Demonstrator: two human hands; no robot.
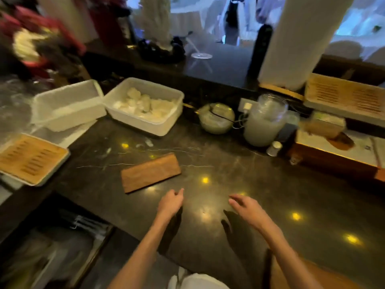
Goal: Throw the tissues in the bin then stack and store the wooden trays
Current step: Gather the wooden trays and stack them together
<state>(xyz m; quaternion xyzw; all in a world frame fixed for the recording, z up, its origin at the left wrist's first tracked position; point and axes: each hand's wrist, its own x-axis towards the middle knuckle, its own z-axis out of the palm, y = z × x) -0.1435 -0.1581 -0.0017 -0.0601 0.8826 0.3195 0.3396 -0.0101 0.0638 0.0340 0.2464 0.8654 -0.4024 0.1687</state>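
Head view: dark marble counter (pixel 229 176), left hand (pixel 169 202) and right hand (pixel 246 207) released, empty.

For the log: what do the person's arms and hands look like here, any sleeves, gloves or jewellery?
Both arms are bare to the frame's bottom edge, with no sleeves in view. The left hand and right hand wear no gloves, and no rings, watch or bracelets show, though motion blur softens fine detail.
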